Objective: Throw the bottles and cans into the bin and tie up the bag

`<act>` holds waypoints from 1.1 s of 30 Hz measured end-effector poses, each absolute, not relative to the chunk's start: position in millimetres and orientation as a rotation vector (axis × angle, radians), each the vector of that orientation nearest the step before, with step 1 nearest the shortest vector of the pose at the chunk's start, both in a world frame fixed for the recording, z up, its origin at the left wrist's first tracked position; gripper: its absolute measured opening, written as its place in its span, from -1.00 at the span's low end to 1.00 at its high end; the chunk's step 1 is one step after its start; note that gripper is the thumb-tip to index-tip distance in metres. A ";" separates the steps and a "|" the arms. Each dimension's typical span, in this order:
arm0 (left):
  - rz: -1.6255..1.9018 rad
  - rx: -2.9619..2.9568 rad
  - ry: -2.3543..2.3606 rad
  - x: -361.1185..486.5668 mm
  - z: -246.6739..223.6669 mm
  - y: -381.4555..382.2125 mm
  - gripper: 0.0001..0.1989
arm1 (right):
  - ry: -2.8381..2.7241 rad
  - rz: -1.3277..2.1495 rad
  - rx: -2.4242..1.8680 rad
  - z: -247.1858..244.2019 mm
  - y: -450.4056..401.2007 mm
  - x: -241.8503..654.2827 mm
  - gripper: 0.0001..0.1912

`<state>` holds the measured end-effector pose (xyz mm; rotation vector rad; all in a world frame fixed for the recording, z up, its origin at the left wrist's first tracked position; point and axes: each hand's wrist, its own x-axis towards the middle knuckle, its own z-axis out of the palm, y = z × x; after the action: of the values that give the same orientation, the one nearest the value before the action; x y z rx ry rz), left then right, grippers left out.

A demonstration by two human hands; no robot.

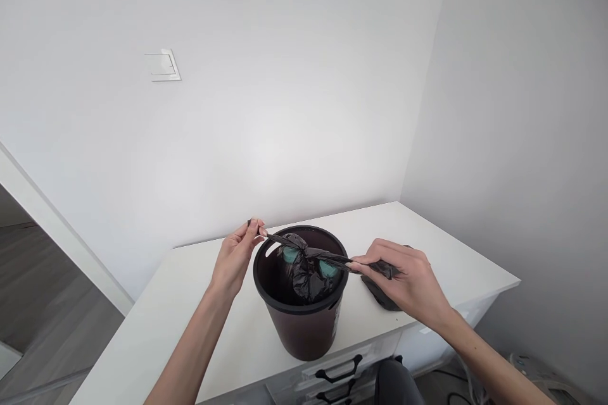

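Note:
A black plastic garbage bag [308,281] sits inside a dark brown trash can [304,329] with a black rim. Its top is twisted into two strands that cross in a knot above the can's mouth. My left hand [240,253] pinches the end of one strand over the can's left rim. Past the right rim, my right hand [403,272] is closed on the other strand, and some bunched plastic shows between its fingers. Greenish contents show through the thin bag. Behind and below my right hand lies a dark, flat item [380,294], partly hidden.
The can stands on a white dresser top [223,323] against a pale wall. Black drawer handles [339,370] are on its front. A light switch [163,65] is on the wall, a doorway lies at the left, and cables [453,386] run along the floor at the lower right.

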<state>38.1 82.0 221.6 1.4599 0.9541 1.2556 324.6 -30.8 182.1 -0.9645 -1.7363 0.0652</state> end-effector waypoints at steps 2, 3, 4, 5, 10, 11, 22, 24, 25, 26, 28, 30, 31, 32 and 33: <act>1.272 1.475 0.964 38.6 220.4 85.3 -0.59 | -1.726 0.059 -0.985 184.5 -29.6 323.3 -0.85; 1.277 1.488 0.977 39.2 219.6 86.8 -0.58 | -1.716 0.074 -1.004 185.1 -28.5 323.6 -0.82; 1.283 1.504 0.992 39.9 218.9 87.9 -0.57 | -1.702 0.101 -1.029 185.1 -27.3 324.6 -0.79; 1.290 1.521 1.010 40.7 218.4 88.5 -0.57 | -1.688 0.136 -1.059 184.7 -25.9 326.5 -0.77; 1.301 1.613 1.106 44.6 229.1 80.6 -0.59 | -1.716 0.354 -1.192 185.0 -17.6 339.3 -0.73; 1.297 1.636 1.111 46.0 234.7 77.0 -0.59 | -1.736 0.372 -1.197 186.9 -15.3 340.1 -0.74; 1.183 1.915 1.035 78.1 269.1 44.5 -0.60 | -2.157 0.199 -1.124 214.7 19.4 289.9 -0.77; 1.188 1.914 1.049 78.8 266.0 44.3 -0.61 | -2.223 0.219 -1.109 215.0 24.8 283.3 -0.86; 1.186 1.908 1.056 77.5 264.7 44.5 -0.60 | -2.245 0.224 -1.109 215.5 27.0 281.0 -0.89; 1.185 1.898 1.059 75.1 263.5 44.9 -0.59 | -2.257 0.224 -1.116 216.6 28.8 279.3 -0.89; 1.202 1.875 1.050 67.7 261.1 47.0 -0.62 | -2.238 0.232 -1.123 220.4 31.9 277.4 -0.85; 1.259 1.851 1.024 58.7 256.5 51.8 -0.64 | -2.158 0.303 -1.095 226.3 34.2 278.3 -0.84; 1.321 1.819 1.004 54.2 252.5 55.7 -0.61 | -2.096 0.371 -1.069 229.9 35.0 279.9 -0.84; 1.409 1.763 0.977 49.9 246.8 60.5 -0.56 | -2.027 0.458 -1.047 233.9 35.2 282.3 -0.84; 1.514 1.677 0.951 45.5 239.1 66.2 -0.52 | -1.954 0.554 -1.037 238.2 35.0 285.2 -0.82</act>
<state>45.5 66.2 239.1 1.6772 0.9507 1.5139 285.2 35.0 238.2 -1.0374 -1.9538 0.5540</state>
